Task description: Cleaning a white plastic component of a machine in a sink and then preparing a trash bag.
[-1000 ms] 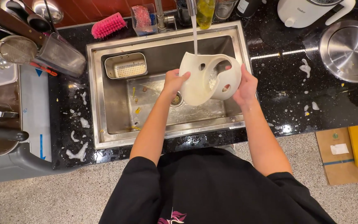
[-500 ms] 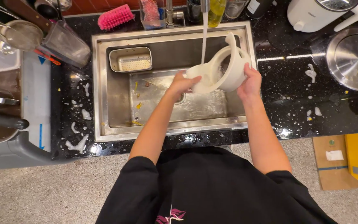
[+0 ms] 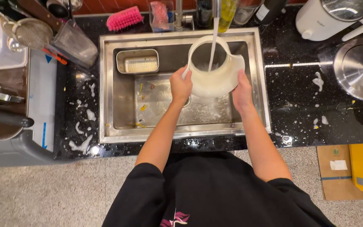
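I hold a cream plastic vessel [image 3: 215,80] over the steel sink [image 3: 106,84], its round opening turned up. A stream of tap water [image 3: 212,46] falls straight into that opening. My left hand [image 3: 180,86] grips the vessel's left side. My right hand [image 3: 241,90] grips its right side. Both forearms reach forward from my black shirt.
A perforated steel strainer tray [image 3: 138,62] sits at the sink's back left. A pink brush [image 3: 125,18] lies behind the sink. Utensils and a clear jug [image 3: 73,45] stand at left. A white kettle [image 3: 332,17] and a steel pan [image 3: 360,67] are at right. Foam flecks dot the black counter.
I have turned the vessel from lying on its side to mouth up under the stream. Both hands shifted lower on its sides.
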